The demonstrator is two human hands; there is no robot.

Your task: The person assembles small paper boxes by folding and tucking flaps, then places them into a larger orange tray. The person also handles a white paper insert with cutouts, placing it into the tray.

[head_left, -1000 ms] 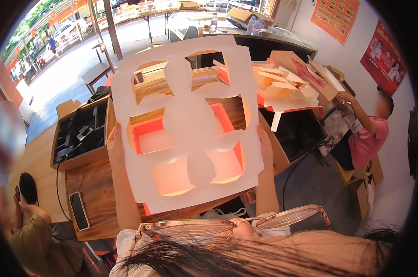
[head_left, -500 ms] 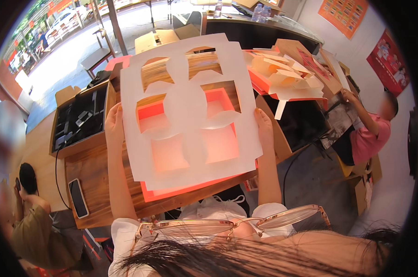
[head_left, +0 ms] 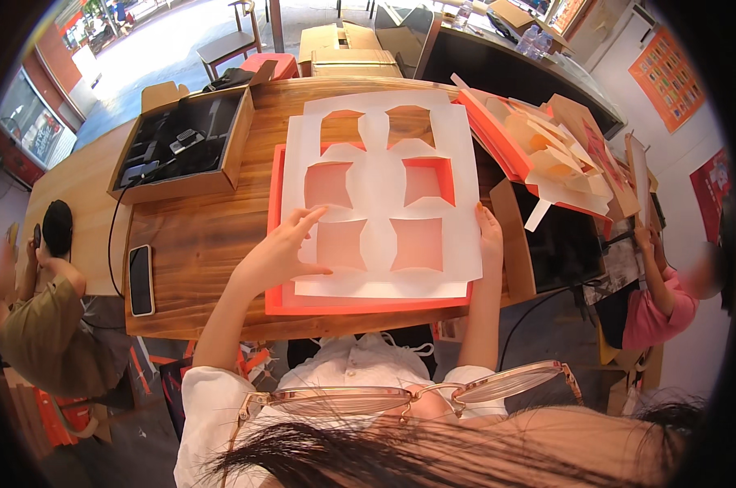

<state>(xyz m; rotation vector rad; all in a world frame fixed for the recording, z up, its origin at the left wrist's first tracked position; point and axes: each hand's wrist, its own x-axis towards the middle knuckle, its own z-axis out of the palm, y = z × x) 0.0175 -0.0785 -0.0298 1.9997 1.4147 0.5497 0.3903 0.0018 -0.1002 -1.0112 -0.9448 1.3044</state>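
A white cardboard insert [head_left: 374, 191] with several cut-out windows and bent flaps lies over a shallow red box [head_left: 277, 299], tilted slightly. Its far end reaches beyond the box, and the pink inside shows through the nearer windows. My right hand [head_left: 490, 236] pinches the insert's right edge, thumb hidden beneath or behind it. At the near left corner, my left hand [head_left: 285, 248] is spread, with thumb and fingers apart over the edge of the insert; whether its fingertips touch the card is hard to tell.
On the wooden table [head_left: 197, 268] are a phone [head_left: 141, 281] and an open carton [head_left: 191, 187] with black contents. To the right lies a pile of folded red and white inserts [head_left: 547, 154] above another carton with a black inside [head_left: 559, 252]. People sit at the left and right.
The insert has come down from its raised position onto the red box. My left hand has let go of the left edge and opened near the lower left corner. The view has shifted.
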